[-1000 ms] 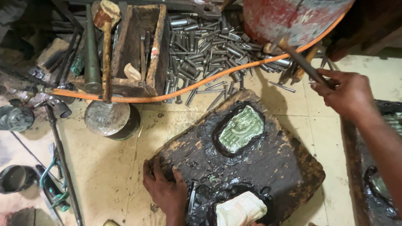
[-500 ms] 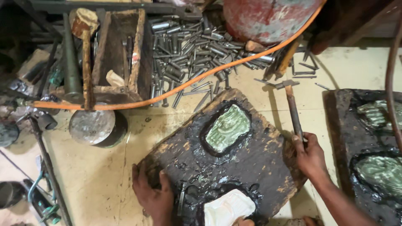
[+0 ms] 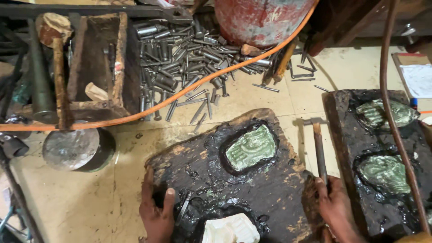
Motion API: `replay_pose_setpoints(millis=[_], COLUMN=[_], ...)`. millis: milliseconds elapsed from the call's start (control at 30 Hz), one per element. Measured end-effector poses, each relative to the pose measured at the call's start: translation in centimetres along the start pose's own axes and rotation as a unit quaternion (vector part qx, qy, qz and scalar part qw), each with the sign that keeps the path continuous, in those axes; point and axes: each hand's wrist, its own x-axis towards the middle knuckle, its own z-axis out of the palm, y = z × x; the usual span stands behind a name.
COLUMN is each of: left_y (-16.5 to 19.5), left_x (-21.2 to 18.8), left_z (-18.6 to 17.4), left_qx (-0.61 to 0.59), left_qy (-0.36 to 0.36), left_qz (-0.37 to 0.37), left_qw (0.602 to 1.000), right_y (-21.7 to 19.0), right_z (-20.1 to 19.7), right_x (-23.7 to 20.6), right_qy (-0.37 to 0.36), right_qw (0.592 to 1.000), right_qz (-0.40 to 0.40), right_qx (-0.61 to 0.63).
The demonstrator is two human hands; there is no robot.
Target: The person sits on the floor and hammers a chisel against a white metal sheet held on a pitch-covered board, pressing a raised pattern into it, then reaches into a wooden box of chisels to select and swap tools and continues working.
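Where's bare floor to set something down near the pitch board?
Free: pale floor left of the near board, below the round metal block; a strip between the orange hose and that board. Crowded: punch pile up top; narrow gap holding the hammer.

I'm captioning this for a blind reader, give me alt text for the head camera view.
A person's left hand steadies a dark pitch-covered board holding a greenish embossed metal piece, while the right hand grips a hammer. Loose steel punches, an orange hose and a second board lie around.

A hammer (image 3: 318, 146) lies between two boards (image 3: 234, 180), behind the right hand (image 3: 335, 209).
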Motion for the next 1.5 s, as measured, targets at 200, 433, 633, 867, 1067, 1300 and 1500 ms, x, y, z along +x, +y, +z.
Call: replay_pose_setpoints(millis=[200,433,633,867,1067,1300,1500], left_y=[0.9,-0.9,-2.3,-2.2,-1.3,-0.3,-0.4], left_x=[0.1,1.1,0.7,1.1,0.9,1.3,1.6], left_z=[0.3,0.4,0.0,-0.3,0.3,0.0,0.2], left_qx=[0.115,-0.008,-0.178,-0.002,0.176,0.171,0.171], left_qy=[0.022,0.025,0.026,0.134,0.157,0.151,0.156], left_qz=[0.157,0.057,0.034,-0.051,0.062,0.079,0.047], left_qw=[0.981,0.998,0.983,0.99,0.97,0.97,0.972], right_y=[0.0,-2.9,-6.5,-18.8,-33.3,-36.4,-31.1], right_z=[-1.7,-5.9,-4.7,0.0,9.4,15.9,12.9], right_x=[2.0,4.2,2.5,9.7,19.8,21.0,22.1], right_qy=[0.021,-0.112,-0.146,-0.06,0.01,-0.118,-0.137], right_qw=[0.983,0.977,0.96,0.877,0.805,0.911,0.825], right_qz=[-0.068,0.063,-0.171,-0.471,-0.594,-0.395,-0.548], right_qx=[0.166,0.173,0.169,-0.069,-0.016,-0.018,-0.012])
